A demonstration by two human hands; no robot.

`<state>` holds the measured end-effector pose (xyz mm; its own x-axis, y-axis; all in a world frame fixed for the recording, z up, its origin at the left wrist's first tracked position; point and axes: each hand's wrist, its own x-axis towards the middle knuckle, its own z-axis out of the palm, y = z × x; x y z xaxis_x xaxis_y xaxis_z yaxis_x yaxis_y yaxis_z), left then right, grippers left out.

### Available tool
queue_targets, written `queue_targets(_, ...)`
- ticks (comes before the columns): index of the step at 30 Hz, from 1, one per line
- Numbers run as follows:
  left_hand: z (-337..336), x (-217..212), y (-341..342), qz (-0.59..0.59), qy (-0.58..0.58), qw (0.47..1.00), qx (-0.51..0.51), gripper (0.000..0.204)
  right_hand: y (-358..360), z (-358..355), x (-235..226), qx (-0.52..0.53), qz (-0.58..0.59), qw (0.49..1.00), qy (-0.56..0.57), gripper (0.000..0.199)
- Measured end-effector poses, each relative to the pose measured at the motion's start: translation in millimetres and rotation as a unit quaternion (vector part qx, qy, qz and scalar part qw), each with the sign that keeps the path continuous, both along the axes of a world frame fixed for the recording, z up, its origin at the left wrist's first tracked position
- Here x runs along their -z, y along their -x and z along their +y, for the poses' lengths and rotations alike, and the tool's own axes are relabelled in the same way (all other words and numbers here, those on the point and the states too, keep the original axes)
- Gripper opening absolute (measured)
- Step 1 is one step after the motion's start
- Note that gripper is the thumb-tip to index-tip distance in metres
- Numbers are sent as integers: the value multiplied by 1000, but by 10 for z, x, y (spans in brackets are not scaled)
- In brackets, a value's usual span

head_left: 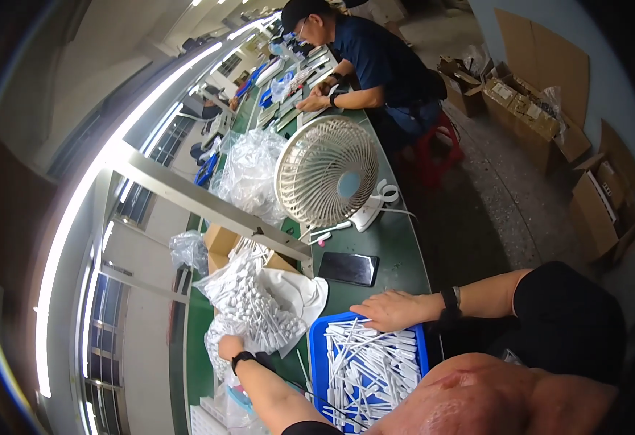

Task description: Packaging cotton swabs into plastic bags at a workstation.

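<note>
My left hand (pixel 230 348) reaches into a clear plastic bag of slim white plastic sticks with thicker ends (pixel 241 293). Its fingers are hidden among the sticks and the bag, so their grip does not show. My right hand (pixel 390 310) lies over the far rim of a blue tray (pixel 318 362), fingers stretched out flat. Loose white sticks (pixel 372 362) of the same kind lie crisscross in the tray. A black wristband shows on each wrist.
A black phone (pixel 348 269) lies beyond the tray on the green table (pixel 404 254). A white fan (pixel 326 172) and crumpled plastic bags (pixel 252 174) stand farther off. A co-worker (pixel 382 61) works at the far end. Cardboard boxes (pixel 524 109) stand on the floor at right.
</note>
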<state>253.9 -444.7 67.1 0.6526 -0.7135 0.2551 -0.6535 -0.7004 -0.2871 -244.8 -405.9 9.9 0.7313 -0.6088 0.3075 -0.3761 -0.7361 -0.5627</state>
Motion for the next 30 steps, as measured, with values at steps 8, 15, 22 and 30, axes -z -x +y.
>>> queue_targets(8,-44,-678,-267,228,263,936,-49,22,-11,9,-53,-3,16,1000,8,45)
queue_targets(15,19,-734,-41,267,483,829,-85,26,-12,40,-93,-2,40,999,12,47)
queue_targets(22,-280,-203,-124,36,385,917,99,23,-13,11,-103,-8,50,999,18,54)
queue_targets(30,-338,-238,105,-80,146,986,29,16,9,56,-76,-10,50,999,10,54)
